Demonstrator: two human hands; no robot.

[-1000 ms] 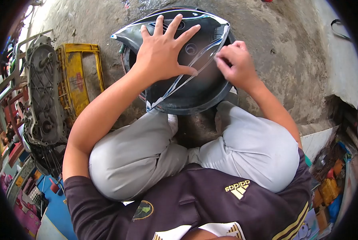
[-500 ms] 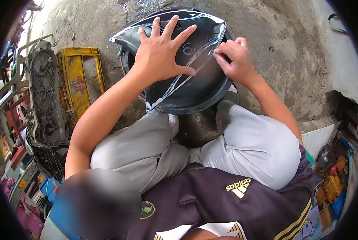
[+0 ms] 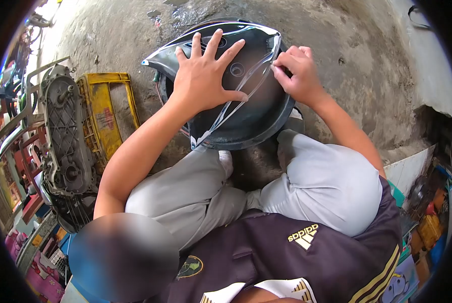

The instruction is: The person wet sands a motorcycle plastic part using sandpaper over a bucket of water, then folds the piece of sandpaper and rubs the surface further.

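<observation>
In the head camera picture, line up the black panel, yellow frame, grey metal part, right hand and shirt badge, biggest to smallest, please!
1. Black panel, partly covered
2. Yellow frame and grey metal part: too alike to rank
3. Right hand
4. Shirt badge

"How is the light?"
"Bright overall, strongest at the floor's [image 3: 357, 70] far left corner, where the concrete bleaches nearly white."
"Any glare?"
"Hard white streaks along the rims of the glossy black panel [image 3: 251, 55], and a soft brownish haze on its face."
"Shadows?"
"A dark pocket on the floor between the grey trousers' [image 3: 327, 192] legs, below the black basin [image 3: 266, 131]."
"And sharpness?"
"The left hand [image 3: 201, 78] and right hand [image 3: 296, 73] look fairly crisp. A round smear covers part of the dark shirt [image 3: 266, 242]. The wide lens bends the outlying clutter [image 3: 428, 217], then black corners close in."
</observation>
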